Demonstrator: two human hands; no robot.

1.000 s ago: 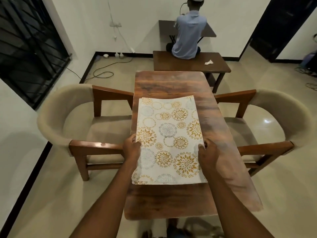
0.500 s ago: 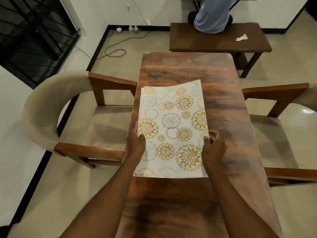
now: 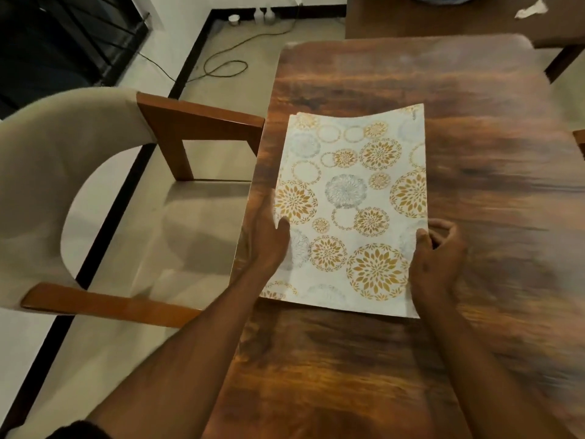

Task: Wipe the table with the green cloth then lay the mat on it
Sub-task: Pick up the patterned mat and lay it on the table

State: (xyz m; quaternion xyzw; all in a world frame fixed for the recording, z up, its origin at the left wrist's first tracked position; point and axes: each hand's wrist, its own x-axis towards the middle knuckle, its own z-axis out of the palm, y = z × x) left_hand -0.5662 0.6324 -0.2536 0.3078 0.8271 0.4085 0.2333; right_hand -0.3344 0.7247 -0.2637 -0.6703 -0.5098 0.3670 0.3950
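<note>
Here: one wooden table (image 3: 474, 106), long axis running near to far, its rounded far corners in view and its left edge hard against the arm of an upholstered chair (image 3: 63, 147). Bare tabletop lies to the right of the mat, beyond its far edge and along the near end; on the left only a narrow strip of wood separates the mat from the table's edge.

One mat (image 3: 351, 198), pale with gold and grey circular flower prints, lengthwise on the left half of the table. Far edge bowed, its corners raised. Whether the near edge rests flat on the wood cannot be told.

Left hand (image 3: 264, 239): at the mat's left edge, near half; thumb on the printed top face, remaining fingers hidden below the edge, gripping it.

Right hand (image 3: 438, 251): at the mat's right edge, opposite the left hand; thumb on top, fingers curled at and under the edge, pinching it.

Also in view: a second dark table (image 3: 443, 17) beyond the far end, with a crumpled white scrap (image 3: 531, 9) on it; a cable (image 3: 221, 66) looped on the floor at far left.
</note>
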